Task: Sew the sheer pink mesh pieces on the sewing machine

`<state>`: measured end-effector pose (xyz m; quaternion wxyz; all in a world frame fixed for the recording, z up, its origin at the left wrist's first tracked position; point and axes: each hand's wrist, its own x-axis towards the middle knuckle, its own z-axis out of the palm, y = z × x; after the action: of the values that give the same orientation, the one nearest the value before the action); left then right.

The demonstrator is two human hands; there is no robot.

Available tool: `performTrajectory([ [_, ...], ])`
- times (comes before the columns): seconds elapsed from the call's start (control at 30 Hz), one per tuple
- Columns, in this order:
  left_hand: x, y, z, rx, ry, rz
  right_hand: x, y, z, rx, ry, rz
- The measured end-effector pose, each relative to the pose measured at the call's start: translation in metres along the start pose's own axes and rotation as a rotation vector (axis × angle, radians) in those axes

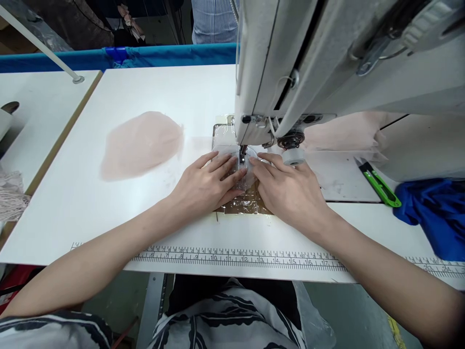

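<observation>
Both of my hands lie at the presser foot [243, 154] of a white sewing machine [276, 63]. My left hand [207, 184] is flat with its fingers spread, just left of the foot, on a thin sheer piece [248, 180]. On the right, my right hand [286, 186] rests with its fingers stretched toward the foot, touching the same piece's edge. Under them is a brown, tape-covered plate [247, 203]. A pale pink fabric piece [143, 144] lies flat on the white table [174, 92] to the left.
More pink fabric [343, 133] lies behind the machine head. A green cutter [379, 184] and blue cloth [436, 208] are at the right. A printed ruler [232, 257] runs along the front edge. White threads [13, 196] hang at the far left; a person's striped clothing [214, 22] shows beyond the table.
</observation>
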<state>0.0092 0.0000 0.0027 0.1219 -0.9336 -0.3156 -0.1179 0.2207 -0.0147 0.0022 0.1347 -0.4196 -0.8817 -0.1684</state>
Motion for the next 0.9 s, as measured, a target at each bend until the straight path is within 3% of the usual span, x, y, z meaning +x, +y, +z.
performTrajectory([
  [0.27, -0.001, -0.001, 0.001, -0.006, -0.035, -0.016, -0.001, 0.001, -0.002, -0.015, 0.008, -0.002],
  [0.5, -0.003, -0.001, 0.004, 0.019, 0.02, 0.003, 0.0, 0.0, 0.0, 0.008, 0.016, 0.002],
  [0.63, -0.006, -0.008, -0.001, -0.04, 0.128, 0.128, -0.001, 0.001, 0.001, 0.018, 0.062, -0.015],
  [0.8, -0.007, -0.015, -0.006, -0.09, 0.091, 0.246, -0.002, 0.001, 0.0, 0.029, 0.111, -0.077],
  [0.9, -0.006, -0.014, -0.005, -0.043, 0.158, 0.274, -0.001, -0.001, 0.0, 0.066, 0.142, -0.1],
])
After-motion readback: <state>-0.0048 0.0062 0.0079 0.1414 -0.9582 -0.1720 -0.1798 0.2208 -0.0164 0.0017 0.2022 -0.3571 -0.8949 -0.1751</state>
